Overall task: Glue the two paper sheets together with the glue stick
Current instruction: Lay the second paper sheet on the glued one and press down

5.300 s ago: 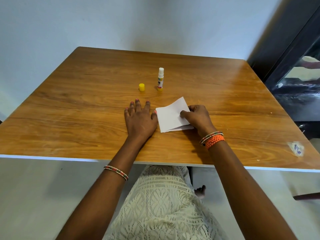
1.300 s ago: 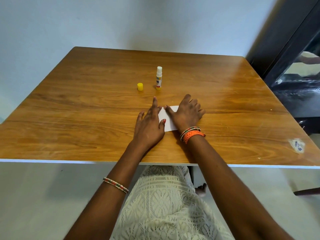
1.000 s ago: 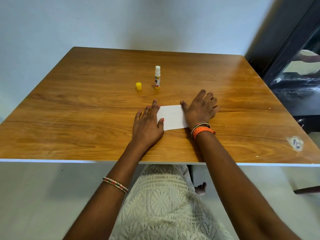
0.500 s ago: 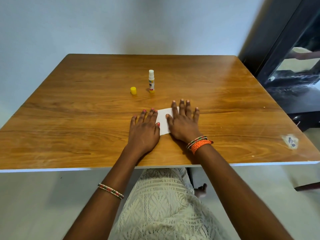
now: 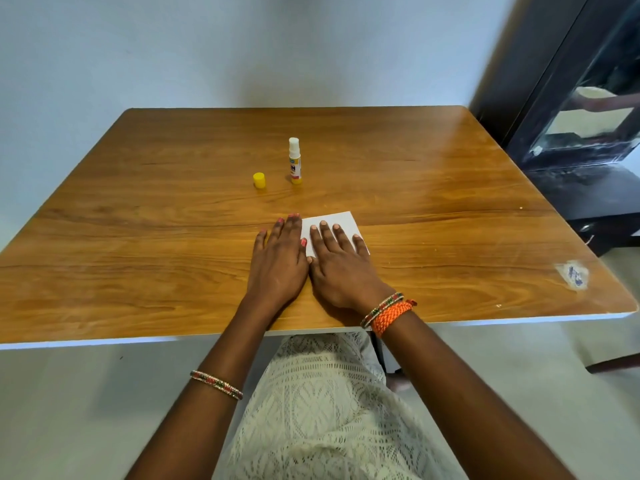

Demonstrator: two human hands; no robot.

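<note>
white paper [image 5: 341, 221] lies flat under the spread right hand [image 5: 341, 268], flat left hand [image 5: 278, 261] beside it.

glue stick [image 5: 294, 161] label: large dark letters read "IN", the rest too small to read | sticker [image 5: 573, 274] on the table [image 5: 138, 237] near its right front corner: blue marks, too blurred to read | no other text in view

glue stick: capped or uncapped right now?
Uncapped. The glue stick stands upright on the table with its white tip bare; the yellow cap sits apart, to its left.
</note>
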